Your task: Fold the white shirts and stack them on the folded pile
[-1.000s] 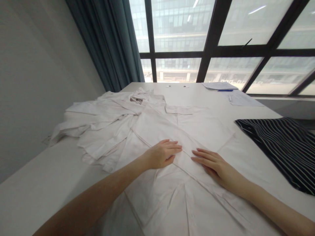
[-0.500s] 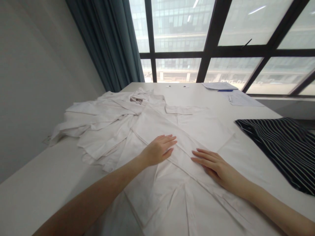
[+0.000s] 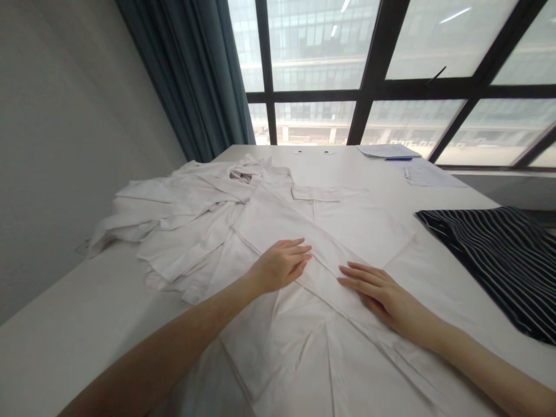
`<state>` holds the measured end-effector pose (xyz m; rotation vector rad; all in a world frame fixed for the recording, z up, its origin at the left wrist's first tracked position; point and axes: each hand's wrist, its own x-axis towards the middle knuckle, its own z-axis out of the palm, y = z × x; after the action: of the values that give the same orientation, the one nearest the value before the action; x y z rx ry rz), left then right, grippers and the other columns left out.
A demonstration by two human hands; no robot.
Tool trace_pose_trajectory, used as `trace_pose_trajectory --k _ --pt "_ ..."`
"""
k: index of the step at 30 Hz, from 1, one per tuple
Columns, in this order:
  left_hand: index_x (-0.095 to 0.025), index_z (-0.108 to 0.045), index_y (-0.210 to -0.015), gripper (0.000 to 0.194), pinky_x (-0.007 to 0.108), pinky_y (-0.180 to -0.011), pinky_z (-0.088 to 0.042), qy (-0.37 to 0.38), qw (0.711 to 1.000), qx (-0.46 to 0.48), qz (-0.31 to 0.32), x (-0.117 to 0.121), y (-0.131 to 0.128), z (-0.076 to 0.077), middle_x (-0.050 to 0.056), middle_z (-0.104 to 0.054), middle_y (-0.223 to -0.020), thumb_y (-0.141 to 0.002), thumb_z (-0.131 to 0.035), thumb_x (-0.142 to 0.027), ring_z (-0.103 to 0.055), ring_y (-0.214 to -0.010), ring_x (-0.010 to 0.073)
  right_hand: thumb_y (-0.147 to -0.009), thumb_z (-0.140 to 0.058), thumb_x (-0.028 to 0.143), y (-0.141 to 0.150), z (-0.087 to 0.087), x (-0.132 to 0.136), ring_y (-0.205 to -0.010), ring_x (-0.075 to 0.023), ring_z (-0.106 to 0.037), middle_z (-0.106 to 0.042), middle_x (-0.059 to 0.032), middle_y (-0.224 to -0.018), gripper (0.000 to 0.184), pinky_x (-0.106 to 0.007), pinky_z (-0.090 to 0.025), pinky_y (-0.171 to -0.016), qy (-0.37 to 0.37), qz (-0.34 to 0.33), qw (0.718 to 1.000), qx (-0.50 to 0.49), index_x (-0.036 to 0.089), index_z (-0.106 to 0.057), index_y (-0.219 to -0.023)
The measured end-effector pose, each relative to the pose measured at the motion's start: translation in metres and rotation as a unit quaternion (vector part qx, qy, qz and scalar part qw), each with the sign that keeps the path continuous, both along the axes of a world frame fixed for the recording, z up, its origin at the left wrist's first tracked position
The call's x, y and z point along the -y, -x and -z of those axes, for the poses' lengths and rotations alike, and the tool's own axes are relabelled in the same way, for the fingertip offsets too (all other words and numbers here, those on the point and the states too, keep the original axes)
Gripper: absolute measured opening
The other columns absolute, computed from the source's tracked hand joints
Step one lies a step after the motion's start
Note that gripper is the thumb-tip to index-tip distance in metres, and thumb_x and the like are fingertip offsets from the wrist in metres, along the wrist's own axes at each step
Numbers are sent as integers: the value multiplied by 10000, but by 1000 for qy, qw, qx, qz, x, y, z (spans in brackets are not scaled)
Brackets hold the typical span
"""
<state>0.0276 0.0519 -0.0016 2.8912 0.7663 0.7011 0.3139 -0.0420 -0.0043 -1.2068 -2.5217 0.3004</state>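
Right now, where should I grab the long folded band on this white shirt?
Pinch the folded band between your left hand and right hand, reaching from your side: it lies diagonally on top of the white shirt, so it should lift.

Left hand lying flat, fingers toward 2 o'clock; right hand flat, toward 10 o'clock; both open, near each other.

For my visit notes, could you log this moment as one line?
left hand: open on white garment | right hand: open on garment | nearby: black striped cloth
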Motion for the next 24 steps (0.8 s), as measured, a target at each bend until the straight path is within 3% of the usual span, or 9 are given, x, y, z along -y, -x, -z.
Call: trace_pose_trajectory --k 6,8,10,12,14,24 --pt "-173 -655 -1142 295 494 -1095 -336 -28 995 -9 -94 2 0 -3 78 -641 -1277 -966 -423 -217 -519 -1272 240 -957 -431 193 1 0 -1 -1357 -229 -412 -508 -44 -1440 429 -446 -395 -1086 -4 3 1000 -3 282 -541 -1362" --pt "-184 -580 -1272 348 477 -1133 -282 -16 997 -21 -73 6 -2 -6 83 -574 -1366 -981 -399 -246 -464 -1325 223 -961 -426 199 1 0 -1 -1358 -229 -411 -507 -44 -1441 427 -445 -393 -1087 -3 3 1000 -1 284 -542 -1363" --pt "-194 -453 -1404 426 439 -1166 -225 10 999 -52 -5 10 -4 -9 79 -479 -1456 -998 -379 -297 -371 -1392 200 -957 -426 192 1 0 -1 -1363 -231 -404 -497 -41 -1449 438 -452 -387 -1091 -1 2 1000 5 291 -534 -1371" --pt "-200 -368 -1461 474 414 -1192 -143 35 993 -90 68 14 -6 -10 65 -411 -1504 -1010 -358 -343 -302 -1427 182 -953 -426 183 1 -1 -1 -1372 -233 -391 -482 -38 -1462 456 -463 -379 -1094 2 -1 1000 13 297 -520 -1383" --pt "-201 -350 -1471 479 396 -1201 -78 51 987 -112 102 16 -7 -10 55 -392 -1514 -1019 -336 -360 -295 -1430 169 -950 -426 177 0 -1 0 -1380 -233 -377 -468 -34 -1473 469 -470 -374 -1097 5 -3 1000 19 300 -506 -1396" --pt "-213 -455 -1403 425 389 -1192 -63 60 989 -111 75 14 -8 -10 52 -484 -1450 -1014 -363 -358 -403 -1372 167 -938 -433 153 -2 2 0 -1392 -227 -357 -449 -24 -1487 506 -476 -361 -1104 9 -5 1000 19 320 -479 -1414"
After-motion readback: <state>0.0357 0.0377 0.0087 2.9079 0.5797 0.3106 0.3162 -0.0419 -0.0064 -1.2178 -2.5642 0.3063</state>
